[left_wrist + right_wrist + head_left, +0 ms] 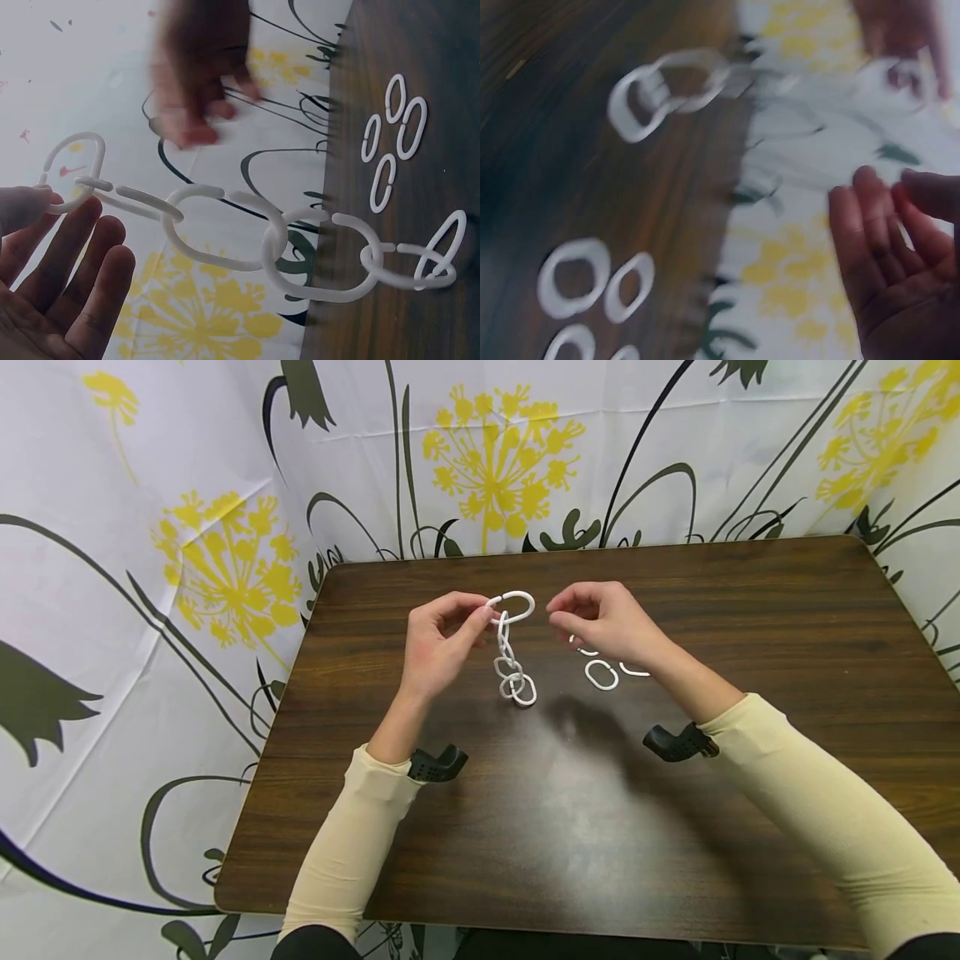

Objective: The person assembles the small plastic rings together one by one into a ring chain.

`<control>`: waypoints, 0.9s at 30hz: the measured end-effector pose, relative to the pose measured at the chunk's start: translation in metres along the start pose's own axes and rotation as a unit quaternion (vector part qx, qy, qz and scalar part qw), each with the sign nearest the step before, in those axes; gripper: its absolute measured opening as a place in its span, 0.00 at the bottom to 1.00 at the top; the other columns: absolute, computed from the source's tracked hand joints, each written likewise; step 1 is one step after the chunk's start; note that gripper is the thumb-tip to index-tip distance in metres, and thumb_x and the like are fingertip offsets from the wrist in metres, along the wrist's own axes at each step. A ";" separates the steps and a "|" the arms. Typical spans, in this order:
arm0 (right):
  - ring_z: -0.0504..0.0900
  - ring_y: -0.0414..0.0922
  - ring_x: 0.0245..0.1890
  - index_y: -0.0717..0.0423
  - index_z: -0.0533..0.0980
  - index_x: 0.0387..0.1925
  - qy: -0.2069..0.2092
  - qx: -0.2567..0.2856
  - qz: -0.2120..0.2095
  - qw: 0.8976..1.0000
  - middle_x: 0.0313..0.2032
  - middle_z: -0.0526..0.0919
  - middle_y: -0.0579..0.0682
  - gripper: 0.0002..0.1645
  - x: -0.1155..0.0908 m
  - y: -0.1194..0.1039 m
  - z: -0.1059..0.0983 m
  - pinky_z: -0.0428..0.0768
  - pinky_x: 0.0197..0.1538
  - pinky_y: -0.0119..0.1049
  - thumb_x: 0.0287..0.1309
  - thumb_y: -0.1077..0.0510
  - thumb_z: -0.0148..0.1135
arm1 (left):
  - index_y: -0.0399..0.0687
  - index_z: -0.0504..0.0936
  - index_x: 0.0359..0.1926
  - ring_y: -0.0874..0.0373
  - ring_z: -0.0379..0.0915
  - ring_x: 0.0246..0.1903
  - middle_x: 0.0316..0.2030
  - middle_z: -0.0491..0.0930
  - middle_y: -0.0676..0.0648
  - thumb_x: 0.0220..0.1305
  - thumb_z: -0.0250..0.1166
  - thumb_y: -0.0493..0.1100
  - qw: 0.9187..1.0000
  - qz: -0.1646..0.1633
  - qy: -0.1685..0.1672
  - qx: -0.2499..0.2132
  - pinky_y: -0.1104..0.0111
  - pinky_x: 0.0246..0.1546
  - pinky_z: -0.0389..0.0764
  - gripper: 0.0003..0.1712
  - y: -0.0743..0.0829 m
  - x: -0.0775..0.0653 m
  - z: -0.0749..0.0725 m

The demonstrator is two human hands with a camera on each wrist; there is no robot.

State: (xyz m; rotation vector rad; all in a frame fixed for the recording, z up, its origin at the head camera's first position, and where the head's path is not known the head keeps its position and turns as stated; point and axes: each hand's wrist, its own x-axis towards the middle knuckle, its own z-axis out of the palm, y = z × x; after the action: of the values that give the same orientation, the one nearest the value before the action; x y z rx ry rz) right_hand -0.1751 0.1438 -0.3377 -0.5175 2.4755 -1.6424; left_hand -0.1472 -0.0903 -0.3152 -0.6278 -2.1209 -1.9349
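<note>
My left hand [442, 639] pinches the top link of a white plastic link chain [505, 647] between thumb and fingers. The chain [225, 262] hangs down, several oval links long, each with a small gap in its side. Its lowest links reach the tabletop or close to it. To the right of the chain, my right hand [603, 620] is raised with loosely bent fingers and nothing held. In the right wrist view the right hand [900, 255] shows fingers apart from the chain. Below that hand lie several loose white links [602, 675], partly hidden by it in the head view.
A dark wooden table [525, 827] stands under both hands. Behind it and to the left hangs a white curtain [360, 460] printed with yellow flowers and grey stems. Each wrist wears a small black camera [438, 763].
</note>
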 end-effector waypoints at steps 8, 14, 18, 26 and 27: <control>0.80 0.45 0.29 0.60 0.85 0.37 -0.067 -0.268 0.031 0.961 0.29 0.86 0.50 0.07 -0.007 0.071 -0.016 0.77 0.35 0.41 0.59 0.61 0.66 | 0.22 0.81 0.39 0.63 0.79 0.28 0.31 0.82 0.29 0.63 0.62 0.26 1.000 0.009 -0.001 0.008 0.65 0.25 0.82 0.06 -0.001 -0.001 -0.002; 0.79 0.48 0.29 0.57 0.85 0.34 -0.082 -0.331 0.039 0.939 0.26 0.84 0.46 0.08 -0.016 0.106 -0.013 0.77 0.36 0.47 0.56 0.56 0.70 | 0.21 0.80 0.39 0.63 0.78 0.28 0.31 0.81 0.29 0.63 0.62 0.26 1.000 0.006 -0.003 0.006 0.71 0.25 0.81 0.07 -0.003 -0.002 -0.002; 0.80 0.48 0.30 0.53 0.87 0.34 -0.062 -0.355 0.042 0.932 0.27 0.85 0.45 0.13 -0.020 0.114 -0.009 0.78 0.35 0.50 0.54 0.48 0.72 | 0.22 0.80 0.39 0.63 0.79 0.28 0.31 0.81 0.29 0.63 0.62 0.26 1.000 0.002 0.000 0.009 0.71 0.25 0.81 0.06 -0.003 -0.002 -0.002; 0.80 0.48 0.24 0.45 0.86 0.24 -0.032 -0.399 0.052 0.915 0.22 0.83 0.43 0.19 -0.021 0.113 -0.002 0.78 0.27 0.50 0.48 0.35 0.72 | 0.24 0.82 0.40 0.61 0.80 0.29 0.31 0.82 0.32 0.63 0.63 0.28 1.000 0.004 0.001 0.012 0.63 0.24 0.83 0.07 -0.023 0.000 -0.004; 0.79 0.47 0.23 0.45 0.86 0.23 -0.033 -0.402 0.057 0.913 0.21 0.83 0.42 0.19 -0.021 0.113 -0.001 0.77 0.26 0.50 0.48 0.36 0.72 | 0.25 0.82 0.40 0.61 0.80 0.29 0.31 0.83 0.34 0.63 0.64 0.29 1.000 0.002 0.002 0.011 0.63 0.25 0.83 0.07 -0.027 0.000 -0.005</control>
State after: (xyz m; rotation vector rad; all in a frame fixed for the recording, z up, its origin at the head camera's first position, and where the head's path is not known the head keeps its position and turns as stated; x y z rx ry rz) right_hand -0.1801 0.1918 -0.4423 -0.4666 2.9743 -0.4808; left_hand -0.1596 -0.0961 -0.3384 -0.6231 -2.1341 -1.9065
